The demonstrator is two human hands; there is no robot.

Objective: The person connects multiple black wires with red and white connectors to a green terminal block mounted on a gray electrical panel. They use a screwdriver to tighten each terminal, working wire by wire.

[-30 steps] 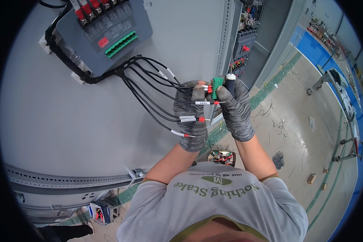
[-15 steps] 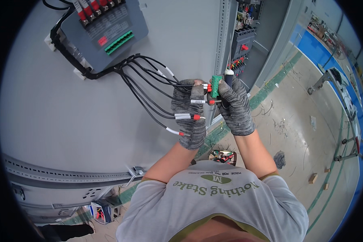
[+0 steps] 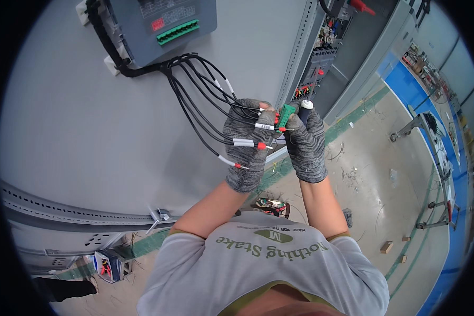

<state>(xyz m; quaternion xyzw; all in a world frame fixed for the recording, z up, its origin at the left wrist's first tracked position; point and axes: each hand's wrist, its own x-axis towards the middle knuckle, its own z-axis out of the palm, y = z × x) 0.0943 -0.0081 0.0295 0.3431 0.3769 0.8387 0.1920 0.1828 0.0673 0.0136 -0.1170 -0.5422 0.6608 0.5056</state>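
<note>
Both my hands wear grey knit gloves. My left hand (image 3: 245,176) is closed around several black wires (image 3: 183,59) with white sleeves and red-collared metal ends. Two of these, a red ferrule (image 3: 262,146) and a lower ferrule (image 3: 239,166), lie loose across the glove. In my right hand (image 3: 309,152) are a green terminal plug (image 3: 286,115), pinched at its side, and a screwdriver (image 3: 305,111) with a dark handle, its shaft pointing up and away. Red wire ends meet the plug's left side; another labelled wire crosses by its lower end. How deep they sit is hidden.
A grey device (image 3: 134,34) with a green socket (image 3: 178,32) is mounted on the grey metal panel (image 3: 89,137). An open cabinet with breakers (image 3: 317,63) stands beyond my right hand. Wheeled metal frame (image 3: 432,142), wood blocks (image 3: 386,247) and wire scraps are at right.
The view has shifted, so the device sits higher and further right. The plug is more tilted, and the labelled wire's end is closer to its lower end. Both hands keep their hold.
</note>
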